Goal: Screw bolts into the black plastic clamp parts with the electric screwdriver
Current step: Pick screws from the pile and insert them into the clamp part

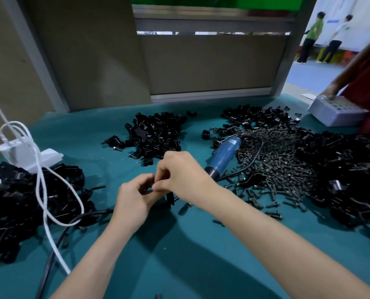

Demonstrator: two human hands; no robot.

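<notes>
Nearest me, my left hand (134,197) and right hand (181,175) meet above the table (179,255), and the fingers (144,179) of both are curled in, pinching one black clamp part (170,198) between them; I cannot tell whether a bolt is already started in it, as the knuckles hide the hole. What shows of the part hangs below the right hand, long axis roughly upright, lower end pointing down at the cloth and just clear of it. The risk I judge first is a bolt started crooked by hand, which would cross-thread the plastic once driven; a slack pinch could also drop the part among the loose bolt (187,205) and others strewn just beside it. Further off, the electric screwdriver (225,155) lies untouched, long axis running diagonally, bit end pointing toward me and leftward, rear end resting on the bolt pile (276,169); reaching for it one-handed could snag its black cord (251,162) and scatter bolts. The white cable (41,180) draped over the left clamp heap (17,208) might catch a forearm; beyond lie the centre heap (156,134) and right heap (341,169), well apart.
</notes>
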